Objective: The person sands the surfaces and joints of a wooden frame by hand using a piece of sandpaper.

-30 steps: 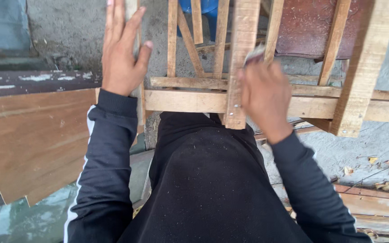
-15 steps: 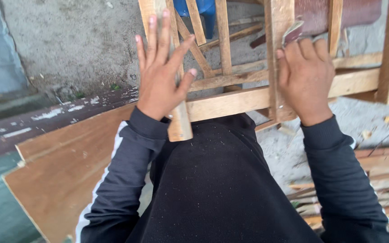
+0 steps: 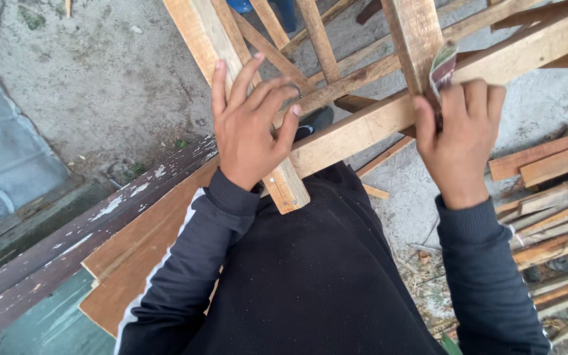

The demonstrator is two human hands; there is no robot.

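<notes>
A wooden frame [image 3: 356, 128] of pale rails and slats lies against my lap, tilted across the view. My left hand [image 3: 251, 125] rests flat on its thick left leg [image 3: 284, 187], fingers spread over the wood. My right hand [image 3: 458, 135] grips a folded piece of sandpaper [image 3: 443, 66] and presses it against an upright rail [image 3: 415, 33] where it meets the long cross rail. Dark sleeves cover both my forearms.
Brown plywood sheets [image 3: 133, 263] and a dark painted board [image 3: 67, 243] lie on the ground at the left. A pile of wood offcuts [image 3: 547, 197] sits at the right. Rough concrete ground [image 3: 100, 79] stretches behind, with a blue object at the top.
The view has swung left and tilted, so the frame now runs diagonally. My left hand came down from the upright onto the leg. My right hand stays on the rail with the sandpaper.
</notes>
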